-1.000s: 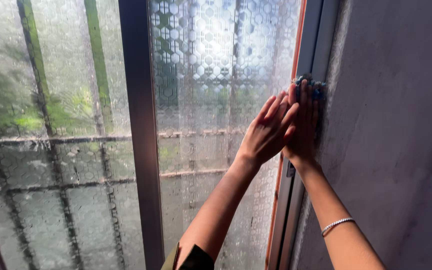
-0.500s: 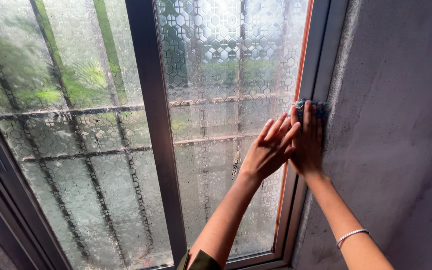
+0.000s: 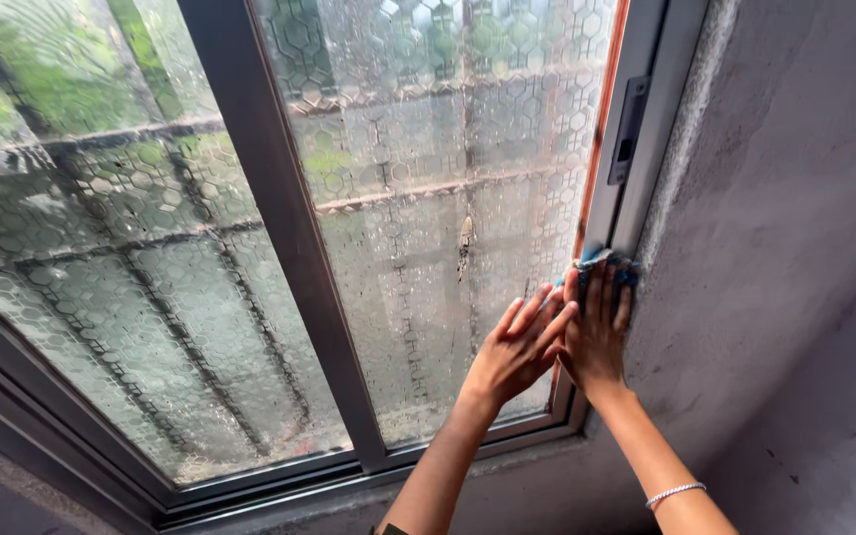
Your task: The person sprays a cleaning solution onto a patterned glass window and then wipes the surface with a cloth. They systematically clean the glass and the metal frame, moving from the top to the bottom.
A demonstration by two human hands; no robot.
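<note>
— What's in front of you, biggest thing first?

— The sliding window (image 3: 250, 248), patterned glass full of little hexagons, grimy, with bars and green leaves blurred behind it. To my right runs a rough grey plaster wall (image 3: 795, 228). Between them stands the grey window frame (image 3: 636, 208), its long axis running up and down, with a dark latch slot (image 3: 629, 129) set higher up on it.

— And your hands?

— Both are low on that frame's glass-side edge. My right hand (image 3: 596, 332) lies flat with fingers together, pressing a blue cloth (image 3: 606, 266) against the frame; only the cloth's top edge peeks out above my fingertips. My left hand (image 3: 517, 347) is laid open beside it, fingers (image 3: 537, 312) spread on the glass, its tips touching the right hand's side. It holds nothing.

— Which hand is nearer the cloth?

— The right, it's directly on top of it. The cloth sits up and to the right of my left hand. The frame stretches upward from the cloth towards the latch slot, and only a short way down to the sill (image 3: 507, 451).

— Anything small?

— A thin silver bracelet (image 3: 674, 492) on my right wrist.
</note>
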